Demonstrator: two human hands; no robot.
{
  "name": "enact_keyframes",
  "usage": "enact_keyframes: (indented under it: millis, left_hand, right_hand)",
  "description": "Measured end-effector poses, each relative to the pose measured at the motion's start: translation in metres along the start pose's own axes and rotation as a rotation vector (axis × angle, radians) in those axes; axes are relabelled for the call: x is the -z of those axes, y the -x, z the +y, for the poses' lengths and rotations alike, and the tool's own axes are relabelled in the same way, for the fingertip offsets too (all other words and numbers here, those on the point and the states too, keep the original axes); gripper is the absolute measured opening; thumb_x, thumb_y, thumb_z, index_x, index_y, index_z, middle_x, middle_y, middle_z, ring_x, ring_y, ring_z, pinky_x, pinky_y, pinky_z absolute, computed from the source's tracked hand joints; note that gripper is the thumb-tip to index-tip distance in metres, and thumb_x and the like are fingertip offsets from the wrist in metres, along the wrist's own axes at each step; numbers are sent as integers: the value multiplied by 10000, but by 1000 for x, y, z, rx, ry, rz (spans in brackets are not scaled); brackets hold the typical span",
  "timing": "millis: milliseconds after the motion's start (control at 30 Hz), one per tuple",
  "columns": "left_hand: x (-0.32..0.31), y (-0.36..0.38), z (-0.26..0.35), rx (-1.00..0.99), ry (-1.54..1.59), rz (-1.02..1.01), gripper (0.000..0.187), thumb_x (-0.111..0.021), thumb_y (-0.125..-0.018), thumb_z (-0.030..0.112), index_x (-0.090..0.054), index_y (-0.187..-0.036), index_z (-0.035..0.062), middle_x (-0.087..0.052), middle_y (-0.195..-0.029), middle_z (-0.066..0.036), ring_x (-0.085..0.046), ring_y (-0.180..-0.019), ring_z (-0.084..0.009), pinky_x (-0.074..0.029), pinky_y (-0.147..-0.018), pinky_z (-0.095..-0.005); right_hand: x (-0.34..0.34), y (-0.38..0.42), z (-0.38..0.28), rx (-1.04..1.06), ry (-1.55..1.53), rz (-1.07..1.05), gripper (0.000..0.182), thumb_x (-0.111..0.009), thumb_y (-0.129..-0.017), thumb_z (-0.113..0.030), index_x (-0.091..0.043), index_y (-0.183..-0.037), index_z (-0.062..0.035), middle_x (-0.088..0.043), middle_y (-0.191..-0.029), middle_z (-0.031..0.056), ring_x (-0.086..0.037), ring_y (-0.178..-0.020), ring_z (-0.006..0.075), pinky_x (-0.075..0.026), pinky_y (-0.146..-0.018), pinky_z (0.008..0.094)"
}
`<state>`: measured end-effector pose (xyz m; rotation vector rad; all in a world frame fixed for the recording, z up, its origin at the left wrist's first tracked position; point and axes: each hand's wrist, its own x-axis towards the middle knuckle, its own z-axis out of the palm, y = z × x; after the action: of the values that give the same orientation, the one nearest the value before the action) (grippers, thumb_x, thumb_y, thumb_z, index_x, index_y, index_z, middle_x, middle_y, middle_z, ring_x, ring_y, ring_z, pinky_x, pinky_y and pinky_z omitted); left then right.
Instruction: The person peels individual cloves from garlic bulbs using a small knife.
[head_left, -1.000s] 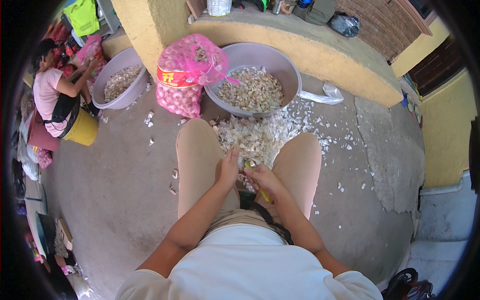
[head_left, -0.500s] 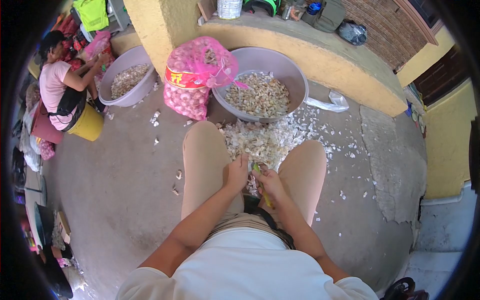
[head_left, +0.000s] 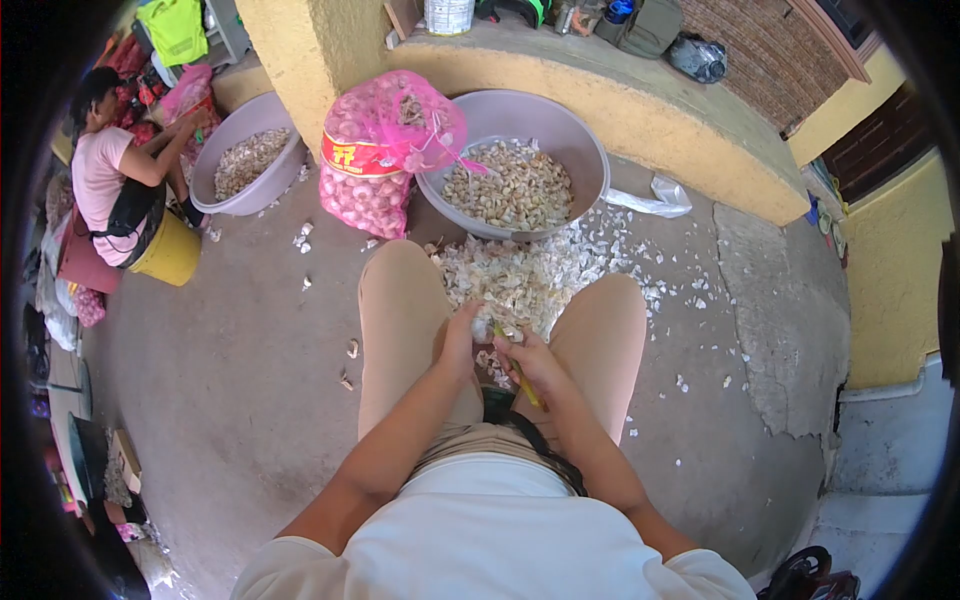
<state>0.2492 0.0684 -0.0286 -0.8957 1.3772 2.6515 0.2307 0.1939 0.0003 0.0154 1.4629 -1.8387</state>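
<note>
The left hand (head_left: pixel 462 340) is closed around a small pale garlic clove (head_left: pixel 481 327), pinched at the fingertips between the person's knees. Just to its right, nearly touching it, the right hand (head_left: pixel 535 362) is wrapped shut on a knife with a yellow-green handle (head_left: pixel 522 378), the tip reaching toward the clove; the blade itself is too small to make out. Directly beyond both hands a heap of garlic skins (head_left: pixel 520 275) covers the floor, and past that sits a large grey basin (head_left: pixel 590 150) holding peeled cloves. Beyond the left hand and a little to its left, a pink mesh sack of garlic (head_left: pixel 375 160) leans against the basin. Far to the left, another person (head_left: pixel 110 190) sits by a second basin (head_left: pixel 225 140).
</note>
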Motion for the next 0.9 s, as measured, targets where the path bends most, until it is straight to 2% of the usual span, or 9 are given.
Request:
enact_keyframes:
  millis: [33, 133, 267, 433, 533, 567, 633, 733, 900]
  left_hand:
    - [-3, 6, 6, 86, 92, -39, 336, -356, -875, 380, -523, -960, 101, -575, -831, -19, -549, -668, -141, -430, -545, -276]
    - [3, 3, 5, 105, 59, -194, 322, -392, -860, 381, -500, -1046, 141, -575, -899, -25, -556, -794, -173, -446, -684, -319]
    - [-2, 2, 2, 124, 129, -148, 319, -369, -869, 385, -508, -1012, 136, -575, -879, -23, -559, -778, -166, -452, -675, -316]
    - [6, -9, -10, 197, 125, -106, 331, -362, -877, 380, -528, -967, 108, -572, -875, -40, -558, -771, -165, -451, -672, -313]
    - [7, -14, -17, 81, -48, 29, 331, -383, -877, 355, -542, -948, 74, -562, -852, -42, -541, -750, -156, -431, -678, -288]
    - [8, -18, -23, -29, -92, 54, 329, -388, -877, 349, -543, -941, 66, -554, -835, -37, -528, -739, -147, -423, -674, -277]
    - [8, -23, -31, -248, -181, 106, 326, -400, -876, 337, -546, -929, 51, -538, -799, -28, -503, -718, -128, -405, -666, -254]
    - [12, -23, -33, -306, -264, 84, 371, -398, -890, 316, -513, -972, -27, -557, -874, -80, -497, -784, -146, -399, -720, -267]
    - [4, -9, -23, -441, -564, 123, 336, -366, -898, 299, -508, -941, -2, -544, -778, -127, -516, -718, -189, -408, -662, -300]
  right_hand:
    - [-1, 2, -2, 15, 18, 8, 283, -581, -805, -212, -462, -998, -43, -475, -575, -4, -413, -420, 74, -308, -337, 189]
    - [4, 1, -1, 32, 81, -7, 280, -578, -807, -221, -459, -996, -52, -472, -576, -8, -408, -414, 68, -306, -336, 189]
    - [12, -6, 11, -31, 233, -6, 260, -573, -811, -220, -463, -971, -49, -462, -562, -14, -391, -389, 66, -304, -333, 196]
    - [11, -4, 10, -41, 258, -28, 228, -566, -813, -268, -513, -793, -46, -441, -527, -16, -383, -374, 73, -307, -335, 212]
    - [9, -4, 11, -87, 329, 18, 280, -553, -818, -304, -518, -692, -55, -427, -510, -19, -376, -374, 76, -300, -337, 221]
    - [8, -4, 12, -99, 351, 45, 302, -548, -819, -315, -518, -662, -59, -422, -504, -20, -372, -373, 76, -296, -338, 223]
    - [8, -5, 14, -117, 320, 62, 277, -557, -816, -309, -516, -714, -56, -439, -510, -18, -384, -370, 68, -299, -342, 211]
    - [0, -1, 14, -51, 255, 120, 243, -550, -820, -307, -515, -809, -67, -419, -495, -23, -362, -363, 72, -283, -339, 217]
    - [-4, -6, 25, 39, 100, 159, 256, -552, -820, -282, -500, -928, -57, -404, -482, -26, -337, -353, 75, -263, -329, 225]
